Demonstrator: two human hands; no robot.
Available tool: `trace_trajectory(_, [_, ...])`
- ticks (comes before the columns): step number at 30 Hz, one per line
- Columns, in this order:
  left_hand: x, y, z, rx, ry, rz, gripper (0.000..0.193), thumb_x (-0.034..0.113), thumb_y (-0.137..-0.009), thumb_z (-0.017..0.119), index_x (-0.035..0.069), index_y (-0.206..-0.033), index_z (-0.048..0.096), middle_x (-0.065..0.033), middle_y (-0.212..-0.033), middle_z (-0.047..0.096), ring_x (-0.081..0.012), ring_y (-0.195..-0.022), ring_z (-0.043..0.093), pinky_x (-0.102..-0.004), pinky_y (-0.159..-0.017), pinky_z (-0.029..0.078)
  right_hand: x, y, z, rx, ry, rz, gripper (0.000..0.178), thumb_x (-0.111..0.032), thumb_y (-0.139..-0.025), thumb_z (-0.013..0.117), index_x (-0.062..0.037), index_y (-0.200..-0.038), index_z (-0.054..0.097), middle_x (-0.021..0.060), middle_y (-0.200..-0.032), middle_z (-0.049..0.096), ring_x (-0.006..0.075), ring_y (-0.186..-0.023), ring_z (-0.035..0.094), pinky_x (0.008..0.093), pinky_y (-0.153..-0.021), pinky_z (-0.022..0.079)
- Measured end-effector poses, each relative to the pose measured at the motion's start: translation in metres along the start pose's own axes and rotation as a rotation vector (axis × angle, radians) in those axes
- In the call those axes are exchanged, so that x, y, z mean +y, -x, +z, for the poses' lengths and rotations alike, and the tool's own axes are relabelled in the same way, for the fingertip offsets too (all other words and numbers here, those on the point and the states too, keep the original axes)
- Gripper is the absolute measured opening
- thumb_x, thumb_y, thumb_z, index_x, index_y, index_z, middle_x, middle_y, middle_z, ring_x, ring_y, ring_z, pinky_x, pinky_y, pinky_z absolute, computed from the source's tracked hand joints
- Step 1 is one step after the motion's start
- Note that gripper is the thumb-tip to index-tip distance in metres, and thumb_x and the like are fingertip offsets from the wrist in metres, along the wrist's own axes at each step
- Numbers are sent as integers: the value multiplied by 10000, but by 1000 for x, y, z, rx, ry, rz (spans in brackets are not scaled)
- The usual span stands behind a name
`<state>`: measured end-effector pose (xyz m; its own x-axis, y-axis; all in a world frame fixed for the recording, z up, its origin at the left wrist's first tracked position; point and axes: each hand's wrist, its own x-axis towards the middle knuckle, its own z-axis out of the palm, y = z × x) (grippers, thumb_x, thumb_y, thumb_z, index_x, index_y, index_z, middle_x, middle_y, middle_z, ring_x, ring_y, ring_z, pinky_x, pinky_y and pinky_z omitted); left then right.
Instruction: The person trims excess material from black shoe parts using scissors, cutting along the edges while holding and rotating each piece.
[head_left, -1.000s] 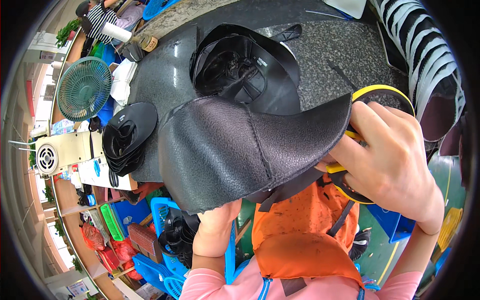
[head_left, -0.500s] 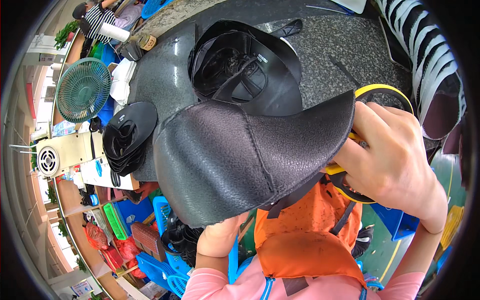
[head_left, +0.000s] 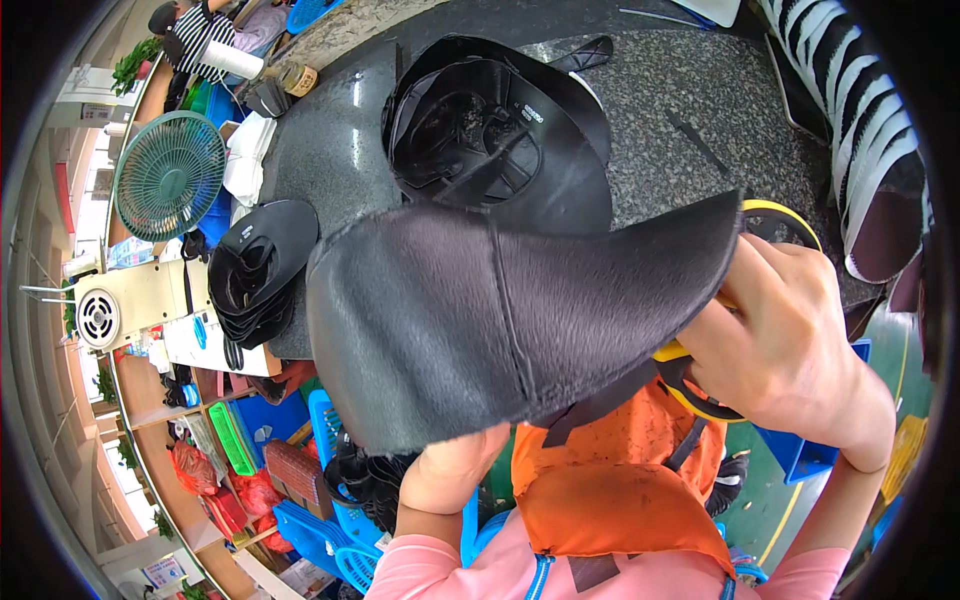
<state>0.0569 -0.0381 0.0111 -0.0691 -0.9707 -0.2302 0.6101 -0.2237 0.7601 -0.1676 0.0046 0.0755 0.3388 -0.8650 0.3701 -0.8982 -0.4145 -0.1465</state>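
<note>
Black leather-look cap (head_left: 420, 310), at centre, hides what the left hand (head_left: 458, 465) grips; the right hand (head_left: 785, 345), at three o'clock, clasps yellow-handled scissors (head_left: 672, 351). The cap should be light, supple: take its likely stiffer brim (head_left: 650, 265). Nested caps (head_left: 567, 180) sit at twelve.

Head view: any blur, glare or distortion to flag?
Head view: the held black hat is smeared, likely motion blur, while the stacked hats at left look crisper; head view: bright glare streaks on the dark tabletop; head view: fisheye curves the wooden shelf at left, and the corners go black.
</note>
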Motion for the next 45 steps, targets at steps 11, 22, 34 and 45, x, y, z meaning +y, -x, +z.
trace_trajectory(11, [101,-150,-69,51,-187,443,317,58,-941,533,4,-1246,468,-146,-1124,609,-271,-908,668,-403,-830,556,-6,18,-5,17,-231,172,503,-137,-577,820,-40,-1041,653,40,-642,449,212,-507,470,359,-457,365])
trace_trajectory(22, [204,-217,-211,916,-1932,1105,697,105,-721,654,84,-1385,441,-281,-1243,482,-451,-1103,547,-497,-984,421,4,44,8,-45,-258,316,502,-112,-592,828,-62,-1050,630,47,-681,528,242,-563,533,362,-508,404])
trace_trajectory(34, [317,-278,-166,131,-1541,841,345,25,-832,581,34,-1172,639,-187,-1023,681,-319,-926,647,-335,-867,471,3,51,14,9,-274,389,528,-122,-572,850,-67,-1054,641,44,-656,529,227,-554,533,357,-502,408])
trace_trajectory(45, [231,-237,-209,684,-2764,1066,445,93,-868,573,44,-1308,530,-83,-1037,566,-244,-939,600,-349,-800,526,-2,63,20,-31,-294,433,514,-120,-583,859,-55,-1046,647,71,-670,533,250,-566,549,353,-508,420])
